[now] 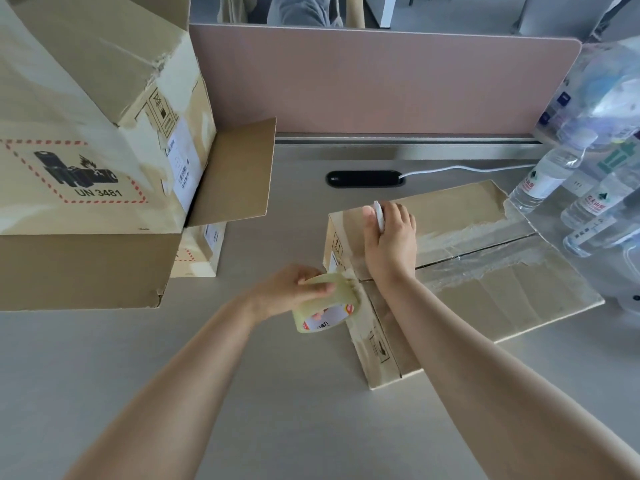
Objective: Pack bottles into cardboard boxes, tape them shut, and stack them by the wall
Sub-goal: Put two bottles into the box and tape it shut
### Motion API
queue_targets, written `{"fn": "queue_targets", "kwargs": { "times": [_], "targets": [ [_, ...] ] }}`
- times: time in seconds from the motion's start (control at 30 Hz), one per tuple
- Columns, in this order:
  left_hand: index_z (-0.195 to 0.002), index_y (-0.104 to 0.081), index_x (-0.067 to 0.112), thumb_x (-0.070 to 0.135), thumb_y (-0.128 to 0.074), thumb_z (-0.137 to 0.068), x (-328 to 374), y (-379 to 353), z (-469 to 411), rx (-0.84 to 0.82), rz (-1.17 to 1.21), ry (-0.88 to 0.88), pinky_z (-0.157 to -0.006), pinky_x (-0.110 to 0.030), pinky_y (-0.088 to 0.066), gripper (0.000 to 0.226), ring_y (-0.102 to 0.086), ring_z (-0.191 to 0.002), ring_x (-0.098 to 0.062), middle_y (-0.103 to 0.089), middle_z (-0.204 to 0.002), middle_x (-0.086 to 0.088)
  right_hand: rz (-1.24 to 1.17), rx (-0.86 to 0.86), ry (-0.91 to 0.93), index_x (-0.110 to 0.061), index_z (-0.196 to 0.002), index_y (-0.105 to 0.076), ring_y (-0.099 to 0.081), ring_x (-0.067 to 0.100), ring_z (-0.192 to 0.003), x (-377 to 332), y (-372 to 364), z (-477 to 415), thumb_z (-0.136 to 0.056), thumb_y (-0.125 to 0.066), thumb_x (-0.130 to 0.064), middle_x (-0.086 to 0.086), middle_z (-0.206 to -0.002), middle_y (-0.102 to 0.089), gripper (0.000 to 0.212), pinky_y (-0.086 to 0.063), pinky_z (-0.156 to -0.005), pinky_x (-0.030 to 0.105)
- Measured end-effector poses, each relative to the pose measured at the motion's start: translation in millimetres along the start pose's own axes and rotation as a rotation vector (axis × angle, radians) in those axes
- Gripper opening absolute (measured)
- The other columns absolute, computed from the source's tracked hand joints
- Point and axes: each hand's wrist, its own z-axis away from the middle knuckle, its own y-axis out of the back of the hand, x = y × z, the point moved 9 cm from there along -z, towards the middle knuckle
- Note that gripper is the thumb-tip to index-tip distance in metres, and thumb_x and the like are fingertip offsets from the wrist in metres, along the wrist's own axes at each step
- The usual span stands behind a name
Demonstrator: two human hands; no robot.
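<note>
A closed cardboard box (485, 282) lies on the desk right of centre, its top seam covered with clear tape. My left hand (294, 289) grips a roll of clear packing tape (325, 306) at the box's near left corner, with a strip running onto the box. My right hand (391, 244) rests on the box's left end and holds a small white object (379, 216) between its fingers. Water bottles (547, 174) in torn plastic wrap lie at the right edge of the desk.
A large box marked UN 3481 (86, 161) stands on another open box (83, 268) at the left, one flap (235, 174) sticking out. A pink desk divider (381, 81) runs along the back. A black cable port (363, 178) with a white cable sits before it.
</note>
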Motion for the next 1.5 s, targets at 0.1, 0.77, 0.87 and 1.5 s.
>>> {"fn": "queue_targets", "kwargs": {
  "times": [0.1, 0.77, 0.87, 1.5],
  "targets": [
    [-0.078, -0.064, 0.017, 0.063, -0.057, -0.069, -1.0, -0.5, 2.1, 0.005, -0.041, -0.021, -0.063, -0.019, -0.042, 0.047, -0.058, -0.062, -0.005, -0.065, -0.068, 0.008, -0.142, -0.001, -0.02, -0.012, -0.111, -0.066, -0.05, 0.014, -0.09, -0.5, 3.7, 1.5, -0.097, -0.048, -0.034, -0.002, -0.099, -0.056, 0.032, -0.032, -0.077, 0.019],
    [-0.085, -0.063, 0.048, 0.045, -0.068, -0.079, -30.7, -7.4, -16.3, -0.155, -0.193, -0.135, -0.089, -0.026, -0.048, 0.008, -0.062, -0.095, -0.002, -0.066, -0.099, 0.015, -0.252, 0.126, -0.142, -0.011, -0.113, -0.046, -0.053, 0.015, -0.071, -0.3, 31.7, 22.5, -0.092, -0.036, -0.027, 0.006, -0.092, -0.061, 0.028, -0.04, -0.06, 0.028],
    [-0.089, -0.064, 0.037, 0.039, -0.062, -0.086, -29.1, -10.0, -14.8, -0.234, -0.079, -0.096, -0.083, -0.012, -0.043, 0.004, -0.057, -0.093, 0.01, -0.063, -0.099, 0.02, -0.151, 0.105, -0.133, -0.007, -0.109, -0.045, -0.057, 0.026, -0.077, -4.9, 34.9, 45.9, -0.087, -0.032, -0.022, 0.013, -0.093, -0.064, 0.029, -0.044, -0.065, 0.035],
    [-0.08, -0.064, 0.009, 0.035, -0.067, -0.083, -30.2, -11.0, -19.1, -0.188, 0.097, -0.11, -0.073, -0.02, -0.044, 0.026, -0.061, -0.072, -0.005, -0.069, -0.077, 0.002, 0.618, 0.039, 0.177, -0.014, -0.061, -0.055, -0.056, 0.021, -0.046, -53.5, -3.3, 107.7, -0.075, -0.049, -0.038, -0.005, -0.048, -0.053, 0.029, -0.031, -0.039, 0.016]
  ]
}}
